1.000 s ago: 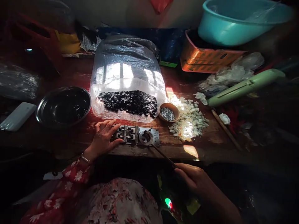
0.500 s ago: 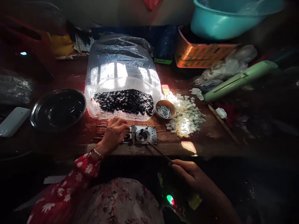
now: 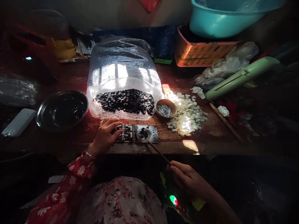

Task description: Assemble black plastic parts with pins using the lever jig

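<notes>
My left hand (image 3: 105, 136) grips the left end of a steel jig (image 3: 149, 134), with its thumb on the jig's sliding block (image 3: 125, 131). My right hand (image 3: 188, 178) is off the table edge, pinching a thin dark rod (image 3: 158, 152). The rod's tip reaches the jig's lower edge, below its round recess. Behind the jig lies an open clear bag (image 3: 122, 71) holding black beads or buttons (image 3: 125, 101). A small wooden bowl of nails (image 3: 165, 108) and a heap of small white pieces (image 3: 188, 115) lie to the right.
A steel bowl (image 3: 62, 109) stands left of the bag on the wooden table (image 3: 177, 140). Beyond it are a white phone-like object (image 3: 18, 122), an orange box (image 3: 201, 51), a teal basin (image 3: 224, 21), crumpled plastic (image 3: 221, 70) and a green tool (image 3: 241, 79).
My left hand slid right across the jig, then came back left with the sliding block. The rod stayed in my right hand, and the view shifted slightly.
</notes>
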`<state>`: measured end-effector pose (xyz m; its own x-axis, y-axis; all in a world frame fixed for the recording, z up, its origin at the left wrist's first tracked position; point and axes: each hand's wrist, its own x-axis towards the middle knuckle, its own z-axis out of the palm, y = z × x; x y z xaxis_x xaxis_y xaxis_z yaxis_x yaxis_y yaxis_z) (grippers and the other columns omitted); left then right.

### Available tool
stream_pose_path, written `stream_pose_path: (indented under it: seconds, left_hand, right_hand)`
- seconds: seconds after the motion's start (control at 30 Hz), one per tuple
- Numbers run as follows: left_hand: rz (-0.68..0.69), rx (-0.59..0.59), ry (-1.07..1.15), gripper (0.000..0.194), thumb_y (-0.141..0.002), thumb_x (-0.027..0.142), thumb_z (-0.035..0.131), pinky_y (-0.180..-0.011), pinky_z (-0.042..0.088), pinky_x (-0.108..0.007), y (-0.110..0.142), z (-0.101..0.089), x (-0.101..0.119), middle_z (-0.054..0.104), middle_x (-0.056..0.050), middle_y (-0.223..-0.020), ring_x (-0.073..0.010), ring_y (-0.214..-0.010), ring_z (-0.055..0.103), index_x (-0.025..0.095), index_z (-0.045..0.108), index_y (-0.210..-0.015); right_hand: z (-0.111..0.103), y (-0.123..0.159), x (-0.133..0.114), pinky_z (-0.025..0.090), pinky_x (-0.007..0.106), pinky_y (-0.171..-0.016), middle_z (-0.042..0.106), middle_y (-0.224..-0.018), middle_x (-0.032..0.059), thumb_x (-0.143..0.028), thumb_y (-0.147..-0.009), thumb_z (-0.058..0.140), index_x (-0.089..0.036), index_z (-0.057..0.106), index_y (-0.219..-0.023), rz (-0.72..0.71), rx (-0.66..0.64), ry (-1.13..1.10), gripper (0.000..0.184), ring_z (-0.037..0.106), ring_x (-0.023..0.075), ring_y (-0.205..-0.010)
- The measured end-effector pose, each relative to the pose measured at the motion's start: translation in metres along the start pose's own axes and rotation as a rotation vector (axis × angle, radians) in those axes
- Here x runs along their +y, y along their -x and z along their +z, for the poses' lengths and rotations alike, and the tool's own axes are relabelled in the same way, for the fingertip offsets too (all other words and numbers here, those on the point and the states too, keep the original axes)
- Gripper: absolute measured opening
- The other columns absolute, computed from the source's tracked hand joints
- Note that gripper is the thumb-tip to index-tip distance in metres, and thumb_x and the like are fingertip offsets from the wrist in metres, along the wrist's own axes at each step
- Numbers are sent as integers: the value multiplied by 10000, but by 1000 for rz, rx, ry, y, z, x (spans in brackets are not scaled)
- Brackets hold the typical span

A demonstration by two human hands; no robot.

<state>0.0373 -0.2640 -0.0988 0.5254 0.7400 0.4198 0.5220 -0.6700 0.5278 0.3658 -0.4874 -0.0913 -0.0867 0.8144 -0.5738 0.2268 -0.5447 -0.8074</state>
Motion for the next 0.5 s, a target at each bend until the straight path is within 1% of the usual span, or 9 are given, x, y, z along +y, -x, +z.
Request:
stream_pose_path:
  seconds: [0.07, 0.13, 0.2, 0.23, 0.3, 0.37, 0.43, 0.5]
  left_hand:
    - [19, -30, -33, 382, -1012, 461, 658, -1139, 449, -494, 12, -8, -9, 700, -97, -1362, -292, -1303, 593, 251, 688, -1329]
    - [65, -54, -89, 528, -999, 544, 652, -1178, 411, -526, 24, -11, -17, 652, -123, -1451, -322, -1360, 559, 248, 618, -1436]
    - [106, -63, -151, 628, -1009, 605, 602, -1214, 351, -566, 32, -7, -23, 600, -155, -1521, -344, -1393, 537, 235, 546, -1514]
    - [116, -68, -183, 646, -1024, 619, 562, -1225, 320, -586, 35, -3, -25, 575, -171, -1548, -352, -1406, 528, 226, 521, -1536]
    - [114, -81, -244, 660, -1049, 638, 483, -1230, 276, -620, 37, 6, -26, 526, -206, -1587, -370, -1429, 508, 201, 507, -1544]
    - [101, -91, -281, 690, -1050, 666, 438, -1220, 269, -632, 37, 15, -27, 496, -238, -1601, -385, -1442, 493, 175, 520, -1528]
    - [96, -90, -298, 723, -1038, 699, 424, -1215, 275, -625, 36, 21, -26, 490, -256, -1598, -388, -1441, 495, 165, 528, -1513]
    - [97, -82, -310, 732, -1028, 718, 418, -1218, 274, -608, 36, 24, -26, 501, -254, -1591, -380, -1445, 497, 174, 529, -1505]
  right_hand:
    - [17, 3, 3, 249, 237, -491, 378, -629, -68, -750, -962, 565, -211, 600, -841, 21, -5, -110, 554, 294, 101, -553]
    - [31, 5, 7, 275, 233, -516, 367, -664, -70, -731, -970, 572, -217, 552, -832, 25, 34, -187, 533, 290, 103, -582]
    - [39, 6, 11, 306, 231, -538, 379, -690, -64, -692, -979, 591, -221, 537, -833, 39, 75, -208, 497, 302, 108, -607]
    - [41, 7, 12, 318, 231, -543, 389, -701, -60, -675, -980, 602, -222, 539, -838, 53, 83, -206, 478, 311, 111, -615]
    - [43, 8, 12, 343, 234, -555, 414, -725, -50, -644, -981, 618, -224, 550, -850, 73, 92, -207, 446, 331, 117, -630]
    - [45, 9, 10, 350, 238, -564, 417, -743, -43, -620, -994, 609, -224, 555, -858, 77, 116, -211, 422, 332, 121, -643]
    - [50, 10, 7, 340, 244, -558, 400, -738, -42, -628, -1002, 587, -222, 551, -842, 63, 136, -184, 437, 316, 125, -643]
    - [58, 10, 3, 336, 251, -551, 387, -721, -42, -671, -1001, 551, -221, 551, -821, 44, 150, -134, 485, 309, 129, -635]
